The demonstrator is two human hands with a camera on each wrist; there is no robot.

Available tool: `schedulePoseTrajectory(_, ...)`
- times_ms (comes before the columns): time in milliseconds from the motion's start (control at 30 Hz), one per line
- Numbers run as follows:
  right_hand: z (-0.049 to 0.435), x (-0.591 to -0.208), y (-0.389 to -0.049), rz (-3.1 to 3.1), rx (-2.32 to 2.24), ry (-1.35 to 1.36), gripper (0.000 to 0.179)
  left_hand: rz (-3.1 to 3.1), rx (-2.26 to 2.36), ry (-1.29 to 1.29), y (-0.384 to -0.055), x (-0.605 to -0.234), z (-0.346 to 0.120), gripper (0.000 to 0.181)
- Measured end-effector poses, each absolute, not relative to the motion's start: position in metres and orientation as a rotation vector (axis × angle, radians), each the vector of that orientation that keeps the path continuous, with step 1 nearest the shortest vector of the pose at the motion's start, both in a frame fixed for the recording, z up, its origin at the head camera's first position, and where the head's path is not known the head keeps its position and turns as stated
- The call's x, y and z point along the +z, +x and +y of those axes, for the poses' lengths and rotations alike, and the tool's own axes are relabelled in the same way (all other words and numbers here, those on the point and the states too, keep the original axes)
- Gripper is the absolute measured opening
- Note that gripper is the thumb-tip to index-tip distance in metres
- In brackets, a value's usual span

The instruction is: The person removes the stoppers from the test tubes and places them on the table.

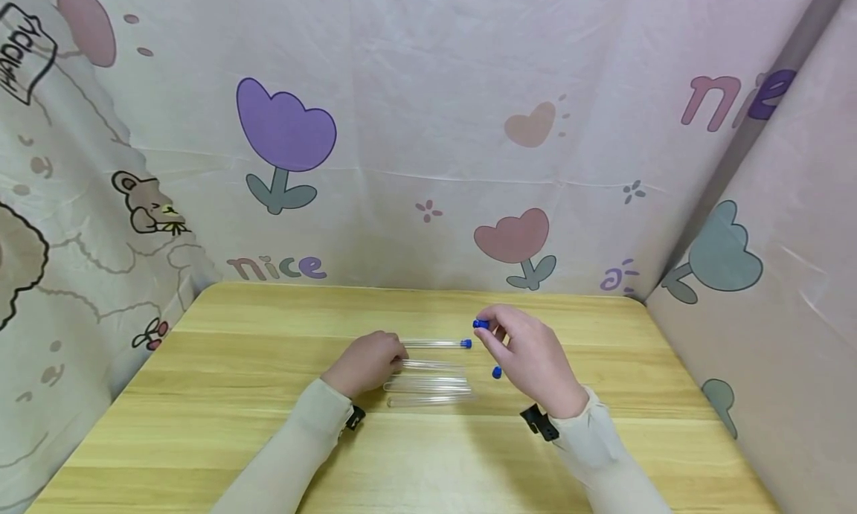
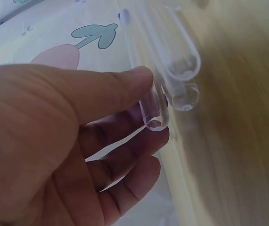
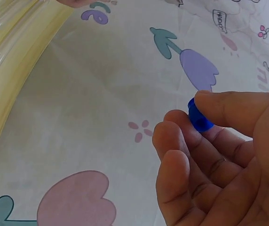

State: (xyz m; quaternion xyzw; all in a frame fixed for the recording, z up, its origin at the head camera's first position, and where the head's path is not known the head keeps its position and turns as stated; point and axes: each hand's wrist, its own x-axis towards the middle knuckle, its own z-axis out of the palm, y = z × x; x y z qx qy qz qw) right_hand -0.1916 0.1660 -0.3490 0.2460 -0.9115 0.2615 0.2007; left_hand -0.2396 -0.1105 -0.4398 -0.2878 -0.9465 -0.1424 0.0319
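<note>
Between its thumb and fingertips, my left hand (image 1: 370,363) pinches the rounded end of a clear test tube (image 2: 154,113). Held up above the table, a small blue cap (image 3: 200,117) is pinched between the thumb and fingers of my right hand (image 1: 535,358). A test tube with a blue stopper (image 1: 466,344) at its right end reaches rightward from the left hand. Nearer to me lie several clear tubes (image 1: 431,384), side by side and pointing left to right. Another blue cap (image 1: 497,373) rests on the table, below the right hand.
The wood-grain table (image 1: 281,306) carries all these things. A printed cloth (image 1: 402,127) hangs behind it and along both sides. Each wrist wears a small black device, such as the one (image 1: 540,422) on the right.
</note>
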Motion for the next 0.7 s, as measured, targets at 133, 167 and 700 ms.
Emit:
schedulePoseTrajectory(133, 0.1659, -0.3493, -0.1912, -2.550, 0.730, 0.689, 0.010, -2.938, -0.460, -0.878, -0.2392, -0.4413, -0.1111, 0.010)
schedulePoseTrajectory(167, 0.1658, -0.3494, -0.1910, -2.553, 0.732, 0.689, 0.010, -2.945, -0.475, -0.872, -0.2391, -0.4413, -0.1110, 0.011)
schedulePoseTrajectory(700, 0.1650, -0.3492, -0.1891, -2.567, 0.742, 0.687, 0.011, -2.867, -0.377, -0.969, -0.2361, -0.4399, -0.1086, 0.022)
